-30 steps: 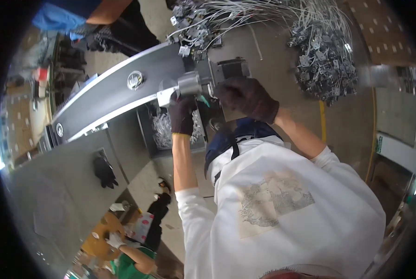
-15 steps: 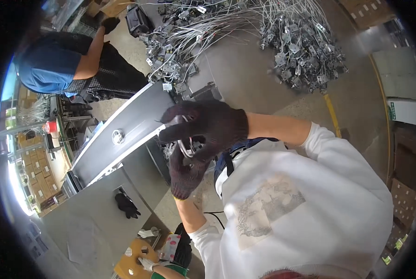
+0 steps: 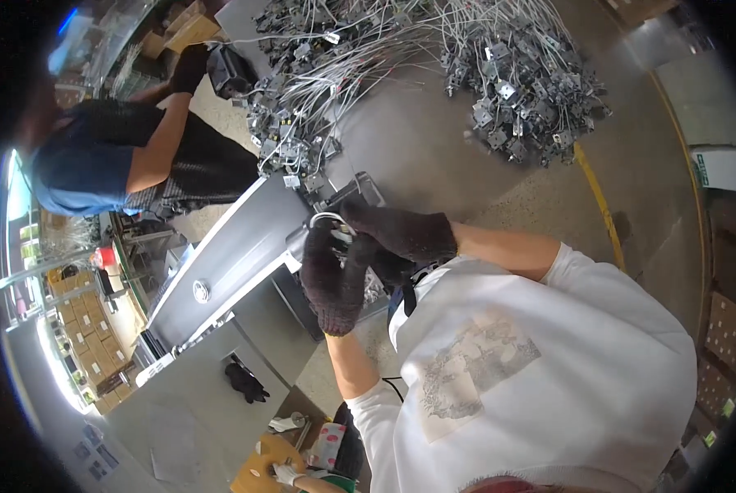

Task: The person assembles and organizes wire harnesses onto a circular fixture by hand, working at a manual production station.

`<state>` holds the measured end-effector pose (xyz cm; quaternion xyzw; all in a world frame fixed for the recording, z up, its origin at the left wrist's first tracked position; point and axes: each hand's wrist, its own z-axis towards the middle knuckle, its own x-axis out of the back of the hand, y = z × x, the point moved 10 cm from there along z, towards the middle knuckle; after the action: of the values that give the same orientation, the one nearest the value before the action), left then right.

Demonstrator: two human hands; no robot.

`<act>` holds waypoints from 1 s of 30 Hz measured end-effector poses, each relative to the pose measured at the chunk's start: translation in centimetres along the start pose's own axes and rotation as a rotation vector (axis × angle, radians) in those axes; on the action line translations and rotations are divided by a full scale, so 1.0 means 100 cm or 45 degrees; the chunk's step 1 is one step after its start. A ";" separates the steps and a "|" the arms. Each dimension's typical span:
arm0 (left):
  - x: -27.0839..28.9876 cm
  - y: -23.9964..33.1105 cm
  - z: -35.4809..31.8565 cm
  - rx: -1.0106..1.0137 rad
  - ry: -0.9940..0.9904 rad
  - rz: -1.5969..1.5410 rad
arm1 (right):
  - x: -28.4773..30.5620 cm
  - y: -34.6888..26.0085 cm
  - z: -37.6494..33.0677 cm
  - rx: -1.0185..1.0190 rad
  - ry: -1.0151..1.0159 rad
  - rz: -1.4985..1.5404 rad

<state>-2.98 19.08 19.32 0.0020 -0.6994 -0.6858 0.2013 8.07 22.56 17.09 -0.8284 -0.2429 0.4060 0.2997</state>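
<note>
In the head view, the small metal part (image 3: 343, 233) with a bent white wire (image 3: 327, 216) is by the right end of the gray belt (image 3: 249, 251). The left hand (image 3: 332, 283) curls its gloved fingers around it. The right hand (image 3: 402, 233) is there too, but I can't tell if its fingers grip. The part looks light and hard, the wire bendy, so the metal seems best to hold. Beside the belt, a half-hidden bin (image 3: 300, 306) has shiny bits (image 3: 373, 289) inside.

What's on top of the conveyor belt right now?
A small, pale round piece lies on the belt. Anything at the belt's right end behind the gloved left hand is covered and can't be seen.
</note>
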 end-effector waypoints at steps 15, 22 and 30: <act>0.162 -0.296 0.123 -0.173 -0.353 1.674 | 0.223 -0.009 -0.127 0.346 1.032 -0.506; 0.175 -0.170 0.123 -0.280 0.178 1.484 | 0.237 -0.081 -0.194 0.414 1.986 -2.098; 0.129 0.005 0.085 -0.596 0.514 0.997 | 0.267 -0.079 -0.175 0.345 1.995 -1.959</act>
<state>-17.10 23.63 23.59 -0.1732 -0.4220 -0.6832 0.5702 35.88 40.15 17.09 -0.4443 -0.3897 -0.5024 0.6312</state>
